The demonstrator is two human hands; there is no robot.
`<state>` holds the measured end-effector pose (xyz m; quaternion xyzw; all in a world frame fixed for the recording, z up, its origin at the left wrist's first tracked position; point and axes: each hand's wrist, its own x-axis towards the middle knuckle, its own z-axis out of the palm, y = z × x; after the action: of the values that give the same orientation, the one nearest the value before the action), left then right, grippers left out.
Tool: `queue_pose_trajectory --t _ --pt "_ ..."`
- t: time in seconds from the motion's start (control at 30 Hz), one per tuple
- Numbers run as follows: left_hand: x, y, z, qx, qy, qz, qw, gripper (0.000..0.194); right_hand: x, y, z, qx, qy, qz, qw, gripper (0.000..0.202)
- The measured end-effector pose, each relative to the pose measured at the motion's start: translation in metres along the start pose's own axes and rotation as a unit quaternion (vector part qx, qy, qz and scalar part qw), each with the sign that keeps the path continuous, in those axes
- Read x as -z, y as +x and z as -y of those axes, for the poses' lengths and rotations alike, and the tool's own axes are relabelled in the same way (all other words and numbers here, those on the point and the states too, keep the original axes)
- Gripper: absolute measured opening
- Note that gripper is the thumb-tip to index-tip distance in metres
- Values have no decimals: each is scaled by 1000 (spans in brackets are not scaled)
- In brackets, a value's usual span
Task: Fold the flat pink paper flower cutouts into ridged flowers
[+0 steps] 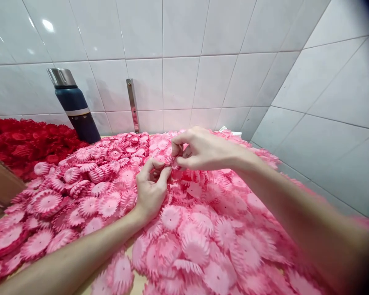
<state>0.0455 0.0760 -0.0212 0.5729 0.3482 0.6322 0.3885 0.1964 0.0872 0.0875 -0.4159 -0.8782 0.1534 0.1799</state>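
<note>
Having at the far left a brown cardboard box (1, 180), a heap of dark red fringed pieces (33, 139) and a leaning dark blue bottle with silver metal cap (76, 106), then a narrow silver metal strip (133, 104) on the white tiled wall (178, 32). Working above the wide pile of pink fringed discs (170, 217), pinching with thumb and forefinger of the left hand (150, 190) one small pink fringed piece (174, 163), in the middle. Gripping this same piece from the right side, with bent fingertips of the right hand (199, 149).
</note>
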Motion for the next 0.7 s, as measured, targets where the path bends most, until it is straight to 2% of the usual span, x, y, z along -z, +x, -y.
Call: queue_pose_trajectory --t 0.17,0.3,0.37,0.53,0.7 --pt "0 3 2 -16 26 9 999 11 9 -4 -5 -43 33 12 998 5" --pt "0 2 2 -25 2 37 999 36 16 -7 -7 -66 56 43 995 14" --pt "1 0 2 -26 -10 48 998 41 17 -7 -5 -69 68 63 993 17" --pt "4 -3 1 -29 34 73 996 30 19 -8 3 -59 105 124 985 19" --pt "3 -4 -2 -29 81 71 994 19 27 -13 0 -96 136 107 980 24"
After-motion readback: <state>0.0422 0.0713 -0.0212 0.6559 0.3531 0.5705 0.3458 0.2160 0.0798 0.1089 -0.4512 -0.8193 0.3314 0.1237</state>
